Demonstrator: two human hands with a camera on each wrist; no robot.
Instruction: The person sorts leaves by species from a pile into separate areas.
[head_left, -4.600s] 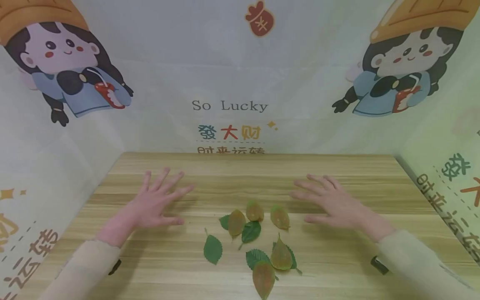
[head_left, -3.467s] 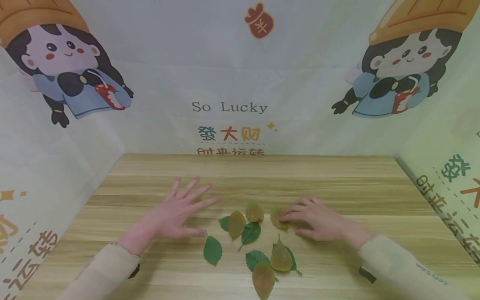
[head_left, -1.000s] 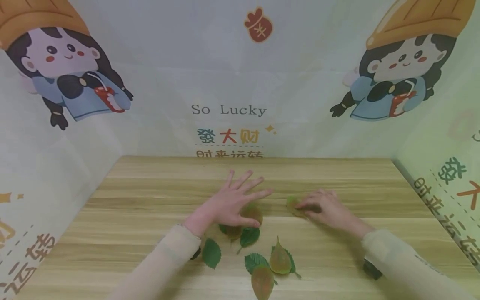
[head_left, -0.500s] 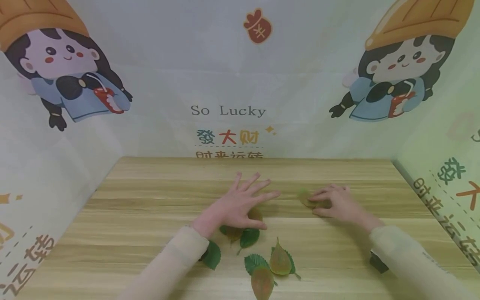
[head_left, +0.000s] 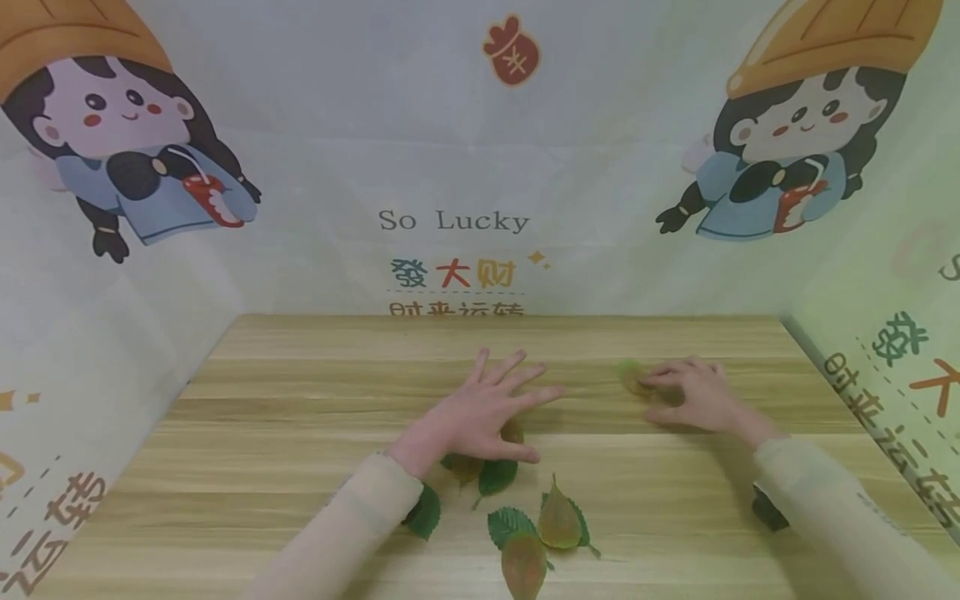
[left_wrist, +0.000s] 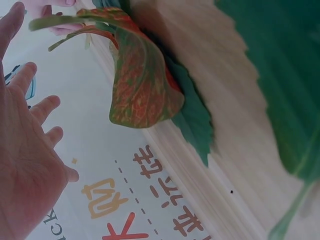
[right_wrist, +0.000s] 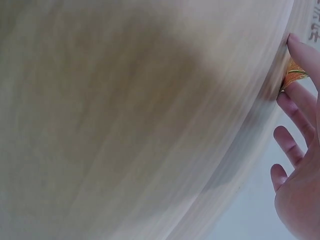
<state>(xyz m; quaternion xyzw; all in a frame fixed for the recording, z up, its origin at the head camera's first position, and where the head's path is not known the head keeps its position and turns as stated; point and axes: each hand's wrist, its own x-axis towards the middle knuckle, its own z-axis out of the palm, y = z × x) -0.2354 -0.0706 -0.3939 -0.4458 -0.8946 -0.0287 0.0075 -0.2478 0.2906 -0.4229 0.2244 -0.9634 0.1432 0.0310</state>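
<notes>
In the head view, my right hand (head_left: 701, 396) touches a reddish-green leaf (head_left: 630, 371) with its fingertips on the table, towards the back right. The right wrist view shows that leaf (right_wrist: 295, 73) between the thumb and index finger, which stand apart. My left hand (head_left: 476, 412) spreads its fingers above a small group of leaves, holding nothing. Partly hidden below it lie a green leaf (head_left: 498, 477) and two reddish-brown leaves, one (head_left: 465, 468) nearer the wrist, the other (head_left: 513, 430) by the thumb. A curled red-green leaf (left_wrist: 145, 90) shows beside that hand in the left wrist view.
Nearer the front lie two reddish-brown leaves, one (head_left: 523, 564) beside a green leaf (head_left: 512, 523), the other (head_left: 560, 518) over another green leaf (head_left: 584, 527). My left sleeve partly covers one more green leaf (head_left: 426, 514). Printed cloth (head_left: 322, 167) walls the wooden table (head_left: 300, 467).
My right hand has slid the leaf away from the others, towards the back right. My left hand has moved right, over the leaf group, its fingers still spread.
</notes>
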